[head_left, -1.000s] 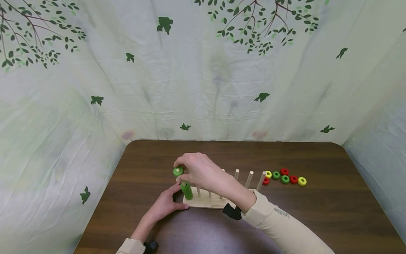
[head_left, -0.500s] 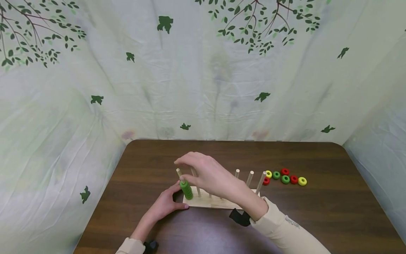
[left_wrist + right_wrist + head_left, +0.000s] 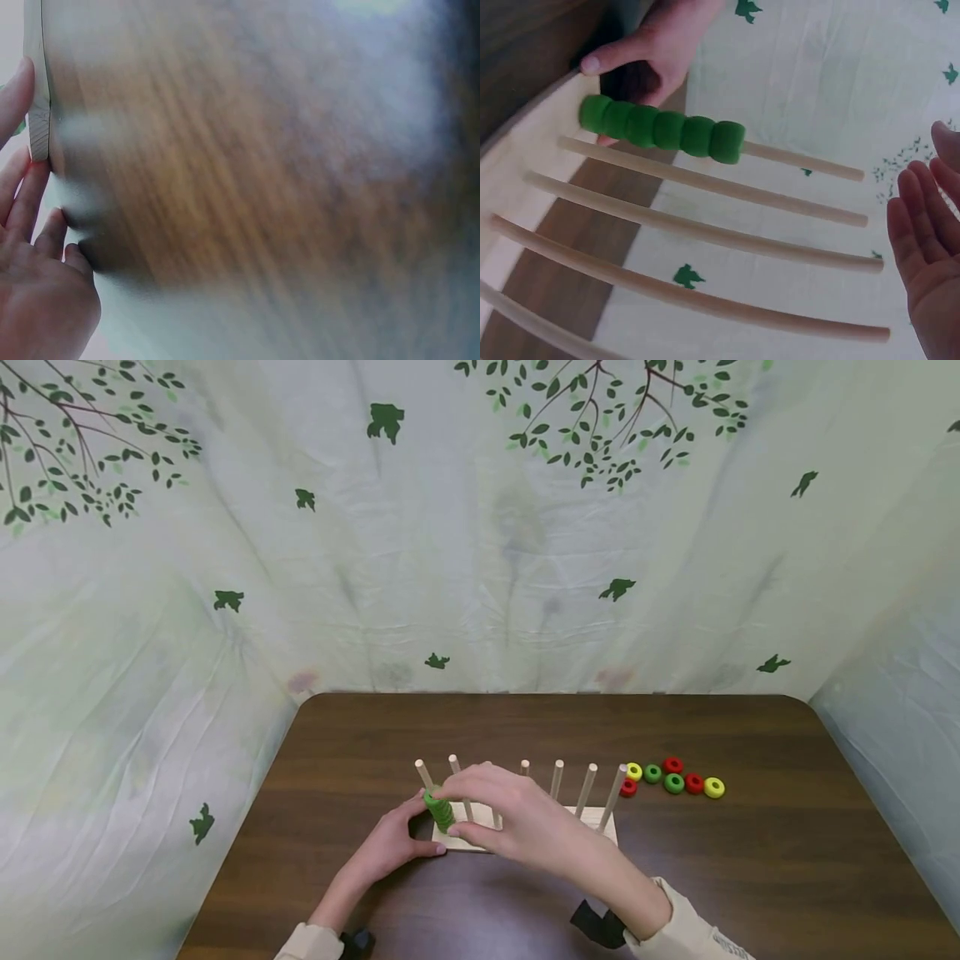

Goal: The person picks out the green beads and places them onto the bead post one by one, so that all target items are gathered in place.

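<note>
A pale wooden peg board (image 3: 468,839) with a row of upright pegs stands on the table. Several green ring beads (image 3: 440,812) are stacked on its leftmost peg; the right wrist view shows the green beads (image 3: 664,129) packed together, bare peg above them. My left hand (image 3: 390,843) holds the board's left end, thumb at the front edge and fingers at the side. In the left wrist view, its fingertips meet the corner of the board (image 3: 39,135). My right hand (image 3: 525,818) hovers beside the stack, thumb and fingers apart, holding nothing, and hides part of the board.
Loose red, green and yellow beads (image 3: 673,783) lie on the brown table (image 3: 750,860) to the right of the board. Behind the table hangs a pale cloth (image 3: 487,568) printed with leaves and birds.
One second ago my right hand held a green bead at the top of the leftmost peg. It let go, the bead dropped onto the stack, and the hand moved down. The left hand stayed put.
</note>
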A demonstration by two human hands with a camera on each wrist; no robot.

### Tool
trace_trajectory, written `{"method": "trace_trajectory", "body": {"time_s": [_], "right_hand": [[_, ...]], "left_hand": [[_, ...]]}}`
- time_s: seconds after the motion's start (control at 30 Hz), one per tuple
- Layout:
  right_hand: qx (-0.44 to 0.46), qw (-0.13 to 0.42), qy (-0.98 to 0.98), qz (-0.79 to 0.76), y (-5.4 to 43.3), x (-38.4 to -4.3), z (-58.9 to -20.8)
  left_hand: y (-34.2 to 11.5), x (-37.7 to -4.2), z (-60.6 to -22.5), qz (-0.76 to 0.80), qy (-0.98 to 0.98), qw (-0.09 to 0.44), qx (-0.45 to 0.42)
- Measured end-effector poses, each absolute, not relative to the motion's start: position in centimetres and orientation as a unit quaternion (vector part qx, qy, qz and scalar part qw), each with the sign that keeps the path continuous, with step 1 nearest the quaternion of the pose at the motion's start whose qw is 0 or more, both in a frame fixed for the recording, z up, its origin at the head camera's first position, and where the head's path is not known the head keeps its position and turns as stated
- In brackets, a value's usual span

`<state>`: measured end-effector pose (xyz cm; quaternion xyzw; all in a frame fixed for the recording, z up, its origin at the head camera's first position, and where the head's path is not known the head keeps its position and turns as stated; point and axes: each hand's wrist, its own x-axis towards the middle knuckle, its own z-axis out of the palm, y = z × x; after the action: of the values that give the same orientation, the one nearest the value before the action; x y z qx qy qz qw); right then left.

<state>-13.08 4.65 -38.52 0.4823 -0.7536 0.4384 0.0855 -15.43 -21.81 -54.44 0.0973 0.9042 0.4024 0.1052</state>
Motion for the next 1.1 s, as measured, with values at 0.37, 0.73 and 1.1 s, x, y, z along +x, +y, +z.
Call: {"method": "trace_trajectory", "body": {"time_s": [0.37,0.73,1.1], "right_hand": [[0.409,0.059,-0.777,0.475,7.2,-10.3,-43.5],[0.349,0.072,-0.789,0.501,10.1,-8.5,-47.8],[0.216,0.092,-0.841,0.487,15.0,-6.6,-50.3]], "left_hand": [[-21.9,-15.4,-54.8,0.399,0.907,0.100,0.091],[-21.8,-15.4,-54.8,0.397,0.907,0.101,0.093],[-21.7,-15.4,-54.7,0.396,0.908,0.102,0.095]]}}
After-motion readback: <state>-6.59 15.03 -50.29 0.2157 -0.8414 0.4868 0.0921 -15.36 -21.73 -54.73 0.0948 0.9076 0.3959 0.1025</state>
